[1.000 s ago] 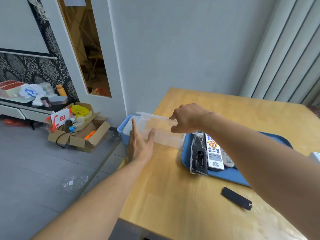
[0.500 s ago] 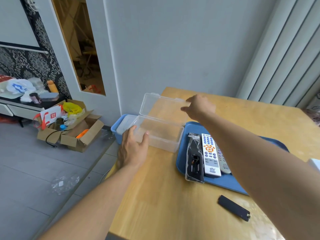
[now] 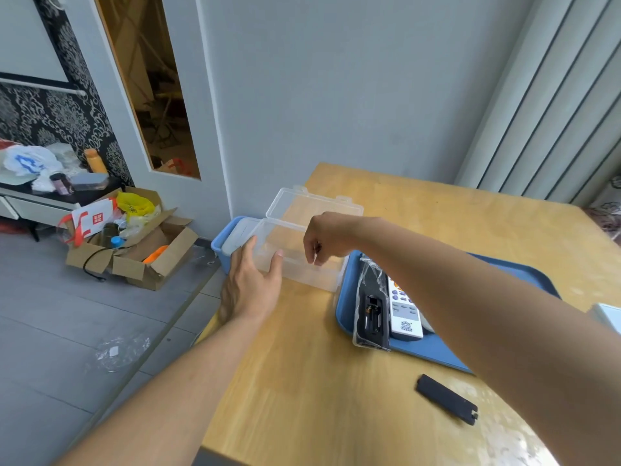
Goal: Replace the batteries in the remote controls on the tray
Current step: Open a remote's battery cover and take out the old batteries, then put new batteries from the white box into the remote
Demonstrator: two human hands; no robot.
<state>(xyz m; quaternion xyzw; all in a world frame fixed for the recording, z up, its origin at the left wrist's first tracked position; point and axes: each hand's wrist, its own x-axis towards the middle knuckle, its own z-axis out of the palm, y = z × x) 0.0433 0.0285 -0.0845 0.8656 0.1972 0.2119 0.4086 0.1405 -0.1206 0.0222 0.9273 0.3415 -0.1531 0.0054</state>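
Note:
A clear plastic box (image 3: 302, 279) stands open at the table's left edge, its lid (image 3: 316, 206) tipped back. My left hand (image 3: 250, 287) rests flat against the box's near left side with straight fingers. My right hand (image 3: 327, 238) hovers over the open box, fingers curled downward; whether they pinch anything is unclear. To the right, a blue tray (image 3: 420, 348) holds a plastic-wrapped black remote (image 3: 371, 314) with its battery compartment open, and a white remote (image 3: 405, 314) beside it. A black battery cover (image 3: 447, 403) lies on the wooden table (image 3: 302, 381).
A blue bin (image 3: 223, 240) with a white lid sits just past the table's left edge. An open cardboard box (image 3: 151, 260) of clutter stands on the grey floor. A white object (image 3: 608, 314) shows at the right edge.
My right hand swung the box lid up and back, let go of it, and now hangs over the open box. My left hand stayed against the box's side.

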